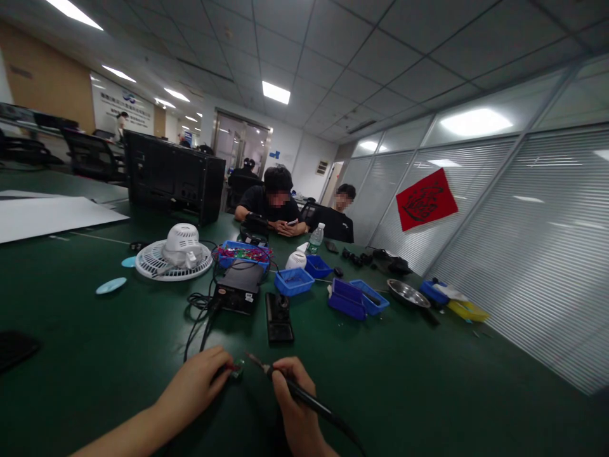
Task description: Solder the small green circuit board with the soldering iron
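My right hand [295, 400] grips a soldering iron [304, 397] like a pen, its tip pointing up and left. A short gap separates that tip from a small green circuit board [236, 370] low on the table. My left hand [209, 376] is closed at the board's left end, where a bit of red, perhaps wire, shows by the fingertips. Beyond the hands stands a black soldering iron stand [279, 317]. Left of the stand is a black soldering station [238, 289], with cables trailing beside it.
Behind the station, a blue tray [223, 260] holds red wires and boards. A white fan part [174, 257] lies at the left. Several blue bins [294, 281], a water bottle [316, 238] and a metal dish [408, 293] stand farther back. Two people sit across the green table [404, 381].
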Available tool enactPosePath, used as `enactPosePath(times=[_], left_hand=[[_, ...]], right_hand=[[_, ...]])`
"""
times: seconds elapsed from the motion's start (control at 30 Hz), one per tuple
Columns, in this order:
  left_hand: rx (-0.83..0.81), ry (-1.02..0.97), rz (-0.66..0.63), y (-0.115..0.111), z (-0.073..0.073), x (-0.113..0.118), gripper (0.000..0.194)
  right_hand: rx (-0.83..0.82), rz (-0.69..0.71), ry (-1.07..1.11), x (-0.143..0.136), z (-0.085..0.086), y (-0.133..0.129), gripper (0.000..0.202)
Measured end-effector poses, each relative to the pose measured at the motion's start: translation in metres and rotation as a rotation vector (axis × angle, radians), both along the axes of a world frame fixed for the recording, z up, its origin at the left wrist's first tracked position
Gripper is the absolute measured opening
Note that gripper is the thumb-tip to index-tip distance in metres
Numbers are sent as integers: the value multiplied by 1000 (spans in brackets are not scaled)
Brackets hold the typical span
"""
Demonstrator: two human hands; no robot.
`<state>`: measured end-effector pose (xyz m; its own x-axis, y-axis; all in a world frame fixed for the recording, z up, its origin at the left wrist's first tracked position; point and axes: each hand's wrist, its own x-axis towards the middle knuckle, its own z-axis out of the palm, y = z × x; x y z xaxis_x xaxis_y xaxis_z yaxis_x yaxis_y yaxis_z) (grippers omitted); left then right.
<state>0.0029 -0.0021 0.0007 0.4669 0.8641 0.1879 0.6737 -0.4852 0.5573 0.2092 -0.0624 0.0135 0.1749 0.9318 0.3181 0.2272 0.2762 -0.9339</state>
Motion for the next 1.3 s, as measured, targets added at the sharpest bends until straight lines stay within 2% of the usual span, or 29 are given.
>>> enactPosePath(times=[0.4,0.7,0.9,1.3], left_hand=[[7,5,-38,-1,4,-1,20],[32,24,-53,0,1,-3,21],[29,40,-54,-3,8,-2,21],[42,54,-57,-2,9,-2,21]], right_hand=[[3,-10,27,2,8,-4,14],[-86,-44,100,11,8,1,16],[-87,7,96,9,7,0,11],[-85,73,39,5,12,-2,11]])
